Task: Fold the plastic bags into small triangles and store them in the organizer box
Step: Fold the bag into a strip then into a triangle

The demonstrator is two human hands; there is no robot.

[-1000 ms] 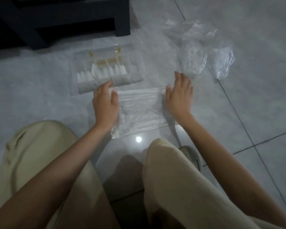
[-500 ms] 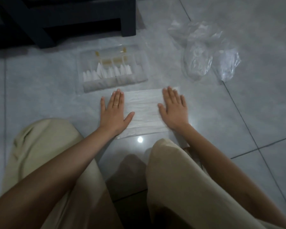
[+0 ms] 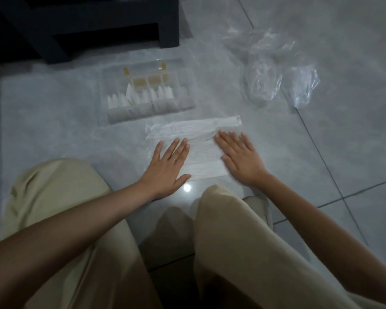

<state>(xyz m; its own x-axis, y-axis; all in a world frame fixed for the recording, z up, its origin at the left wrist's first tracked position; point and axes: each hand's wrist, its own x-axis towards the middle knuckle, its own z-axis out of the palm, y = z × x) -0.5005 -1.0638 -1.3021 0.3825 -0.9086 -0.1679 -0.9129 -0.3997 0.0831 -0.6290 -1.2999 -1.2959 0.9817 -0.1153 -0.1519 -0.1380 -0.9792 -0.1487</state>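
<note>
Under both palms lies 1 plastic bag (image 3: 194, 139), spread on the floor tiles (image 3: 343, 141). The left hand (image 3: 167, 162) and right hand (image 3: 241, 158) press it with fingers straight and splayed, likely flattening it for folding. Beyond the fingertips sits the organizer box (image 3: 149, 113), holding folded triangles (image 3: 140, 97); loose bags (image 3: 270, 70) wait beyond the right hand.

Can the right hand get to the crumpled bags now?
Probably yes: the right hand rests open on the spread bag, holding nothing, and only bare floor lies between it and the crumpled bags.
</note>
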